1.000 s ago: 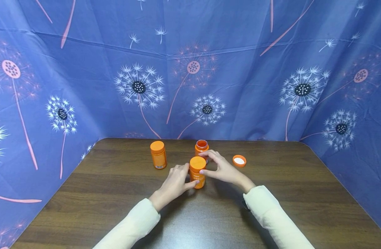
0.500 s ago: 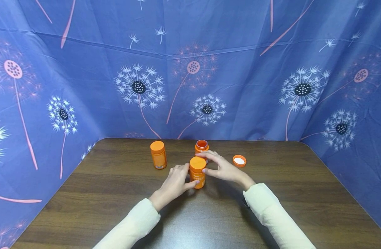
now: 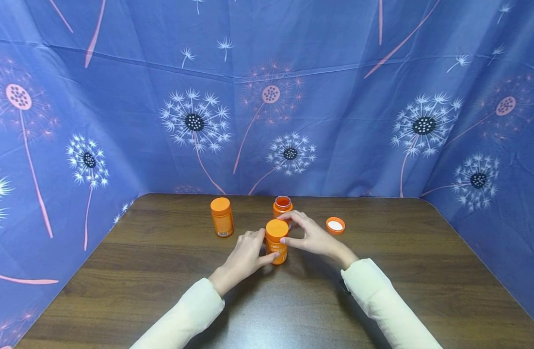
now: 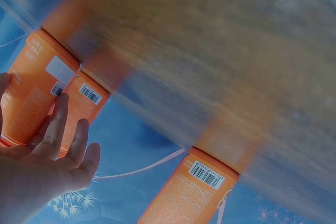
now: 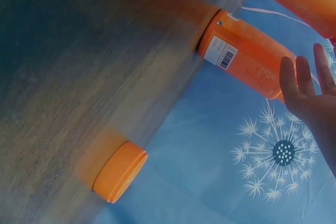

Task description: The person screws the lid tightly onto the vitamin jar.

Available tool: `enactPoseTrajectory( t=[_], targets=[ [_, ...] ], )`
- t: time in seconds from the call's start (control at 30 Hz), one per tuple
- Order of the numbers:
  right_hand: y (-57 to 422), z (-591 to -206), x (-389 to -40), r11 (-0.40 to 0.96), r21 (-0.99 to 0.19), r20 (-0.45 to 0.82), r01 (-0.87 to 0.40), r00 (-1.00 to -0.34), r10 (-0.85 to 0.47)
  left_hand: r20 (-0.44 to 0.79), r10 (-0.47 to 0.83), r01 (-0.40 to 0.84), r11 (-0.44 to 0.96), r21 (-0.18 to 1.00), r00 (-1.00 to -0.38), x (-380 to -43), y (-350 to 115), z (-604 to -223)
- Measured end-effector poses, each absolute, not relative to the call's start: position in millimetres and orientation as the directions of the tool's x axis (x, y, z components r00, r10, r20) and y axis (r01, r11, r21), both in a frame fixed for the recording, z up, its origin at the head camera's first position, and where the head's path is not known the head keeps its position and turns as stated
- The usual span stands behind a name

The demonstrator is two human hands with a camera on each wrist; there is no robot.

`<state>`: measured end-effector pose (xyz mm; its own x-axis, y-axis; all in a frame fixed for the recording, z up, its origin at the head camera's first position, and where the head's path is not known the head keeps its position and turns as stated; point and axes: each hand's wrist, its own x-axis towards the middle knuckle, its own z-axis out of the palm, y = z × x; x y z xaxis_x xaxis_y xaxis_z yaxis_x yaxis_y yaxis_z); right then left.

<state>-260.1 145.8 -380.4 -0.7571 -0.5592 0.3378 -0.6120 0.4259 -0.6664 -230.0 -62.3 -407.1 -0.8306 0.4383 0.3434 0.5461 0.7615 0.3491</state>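
An orange pill bottle [image 3: 276, 248] stands upright near the middle of the table, its orange cap [image 3: 277, 229] on top. My left hand [image 3: 244, 254] holds the body of this bottle, fingers behind and thumb across the front. On the cap, my right hand [image 3: 312, 236] has its thumb at the near side and its fingers curved round the far side. Right behind stands an uncapped orange bottle [image 3: 283, 203], partly hidden by the right hand. In the left wrist view, the held bottle [image 4: 34, 87] shows at the left edge.
A third orange bottle [image 3: 222, 219], capped, stands at the back left. To the right, a loose orange cap [image 3: 335, 226] lies with its white inside up on the brown wooden table [image 3: 380, 291]. A blue dandelion-print cloth [image 3: 336, 97] hangs behind and at both sides.
The right thumb and fingers shifted slightly round the cap half a second ago and are now back near their earlier spot. The left hand and the bottles have stayed in place.
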Motion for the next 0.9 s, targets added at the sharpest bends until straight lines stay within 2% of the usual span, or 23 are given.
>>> enactPoseTrajectory(
  t=[0.47, 0.9],
  targets=[
    [136, -391, -256, 0.463, -0.667, 0.396, -0.584, -0.804, -0.443, 0.356, 0.438, 0.551, 0.762, 0.341, -0.825, -230, -62, -407],
    [138, -391, -257, 0.474, -0.635, 0.397, -0.61, -0.784, -0.476, 0.361, 0.437, 0.552, 0.762, 0.338, -0.824, -229, -62, -407]
  ],
)
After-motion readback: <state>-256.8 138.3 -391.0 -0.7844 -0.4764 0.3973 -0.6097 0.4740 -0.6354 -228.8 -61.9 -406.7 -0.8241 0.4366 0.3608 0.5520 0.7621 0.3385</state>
